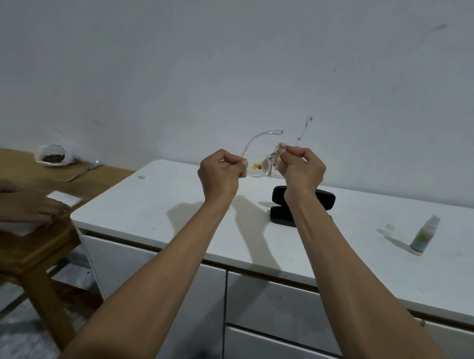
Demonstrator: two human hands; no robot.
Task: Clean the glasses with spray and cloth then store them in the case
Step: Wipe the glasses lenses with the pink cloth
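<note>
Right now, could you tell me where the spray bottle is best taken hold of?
Grip the spray bottle round its straight middle, below the nozzle, coming from its open right side. It stands upright, its cap lies just left, so a sideways wrap probably holds it level.

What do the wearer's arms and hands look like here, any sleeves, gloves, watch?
Both forearms are bare up to the frame edge: no sleeves in view. The left hand and right hand have no gloves, and no watch, bracelet or ring shows on the visible sides. No markings or cables.
</note>
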